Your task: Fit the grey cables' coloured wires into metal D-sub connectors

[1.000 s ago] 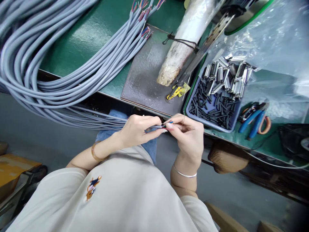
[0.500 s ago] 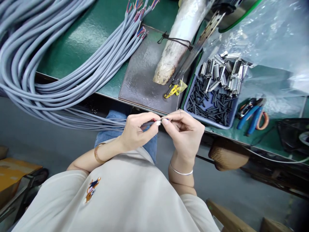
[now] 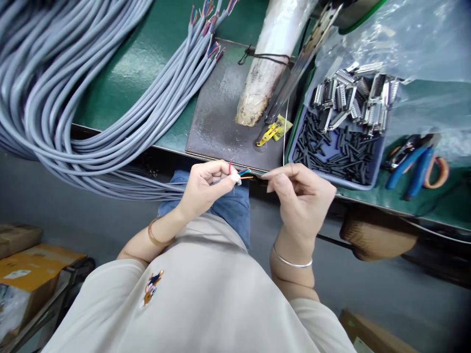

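While the left hand point(image 3: 208, 187) pinches coloured wires point(image 3: 245, 172) just off the table's point(image 3: 123, 73) near edge, fingers covering their base, the right hand point(image 3: 303, 198) sits near them, fingertips drawn together, though whether on anything cannot be told, and looped grey cables point(image 3: 27, 98), partly cut off from view, spill over that edge.

Glossy green workbench point(image 3: 110, 93) reflecting light, grey floor point(image 3: 93, 223), cartons point(image 3: 40, 267) beside a metal frame point(image 3: 67, 284) at lower left
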Available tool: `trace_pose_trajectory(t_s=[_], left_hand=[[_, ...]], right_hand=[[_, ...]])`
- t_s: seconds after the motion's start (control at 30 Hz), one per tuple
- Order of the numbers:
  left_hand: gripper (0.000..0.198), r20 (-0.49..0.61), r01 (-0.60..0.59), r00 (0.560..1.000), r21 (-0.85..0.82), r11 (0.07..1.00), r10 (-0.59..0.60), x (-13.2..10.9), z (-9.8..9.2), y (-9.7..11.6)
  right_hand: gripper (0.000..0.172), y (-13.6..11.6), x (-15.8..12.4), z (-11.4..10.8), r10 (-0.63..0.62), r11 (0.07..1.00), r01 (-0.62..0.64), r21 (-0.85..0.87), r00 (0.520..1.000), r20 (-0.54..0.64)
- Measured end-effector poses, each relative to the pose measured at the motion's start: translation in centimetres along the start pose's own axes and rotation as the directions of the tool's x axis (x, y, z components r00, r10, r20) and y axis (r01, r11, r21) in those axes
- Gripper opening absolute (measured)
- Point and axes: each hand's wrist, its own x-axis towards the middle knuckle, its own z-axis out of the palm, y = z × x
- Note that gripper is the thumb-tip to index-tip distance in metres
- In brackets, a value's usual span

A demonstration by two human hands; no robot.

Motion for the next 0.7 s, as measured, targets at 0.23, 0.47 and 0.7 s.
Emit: trace_pose_trajectory(t_s=[0.23, 0.47, 0.7], left_hand=[[0.032, -0.001, 0.077, 0.997, -0.035, 0.996, -0.077, -0.1, 0.2, 0.1], [0.028, -0.012, -0.008, 1.0, 0.074, 0.997, 0.009, -0.6, 0.5, -0.7], [0.016, -0.028, -0.148, 0.986, 0.334, 0.931, 0.167, -1.1, 0.8, -0.9]], right_hand=[[0.016, -0.2, 0.1, 1.2, 0.117, 0.986, -0.13, 0.107, 0.986, 0.121], [0.018, -0.1, 0.4, 1.7, 0.095, 0.991, -0.106, 0.081, 0.987, 0.131], [0.013, -0.5, 0.4, 1.0, -0.076, 0.994, 0.084, -0.071, 0.991, 0.107]])
